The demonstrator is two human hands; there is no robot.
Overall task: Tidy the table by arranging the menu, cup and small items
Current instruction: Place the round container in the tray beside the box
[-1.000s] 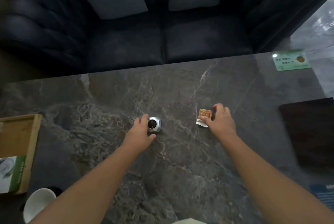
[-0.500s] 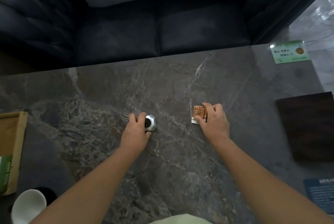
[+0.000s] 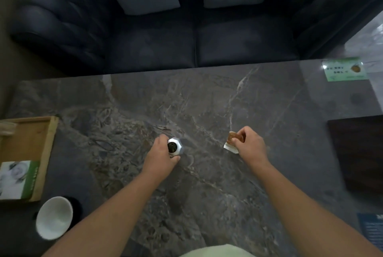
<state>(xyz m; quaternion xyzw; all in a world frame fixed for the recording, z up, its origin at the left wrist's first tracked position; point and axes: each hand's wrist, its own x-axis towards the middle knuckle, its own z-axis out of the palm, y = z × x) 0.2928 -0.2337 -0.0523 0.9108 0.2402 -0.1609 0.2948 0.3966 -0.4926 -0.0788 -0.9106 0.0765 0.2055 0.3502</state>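
Your left hand (image 3: 160, 159) sits near the middle of the table (image 3: 207, 99), its fingers curled round a small silver six-sided piece (image 3: 175, 146). The forefinger wraps its far left side and the thumb presses its near side, so the piece shows just right of your knuckles. Its dark round face points up and it has no clear long axis. Your right hand (image 3: 249, 147), well apart to the right, pinches a small packet (image 3: 233, 140) between thumb and curled fingers. The packet sticks out to the left of the fingertips, its long axis running roughly away from you, brown end farther and white end nearer. You cannot tell whether it touches the table, and any print on it is too blurred to read. A white cup (image 3: 54, 217) stands upright by the near left corner. Just beyond it, at the left edge, a wooden tray (image 3: 47, 142) holds a green and white box (image 3: 18, 178). A green card (image 3: 344, 69) lies at the far right corner and a blue card (image 3: 371, 229) near the near right corner; the writing on both is unreadable. A dark brown board (image 3: 356, 153) lies flat at the right edge.
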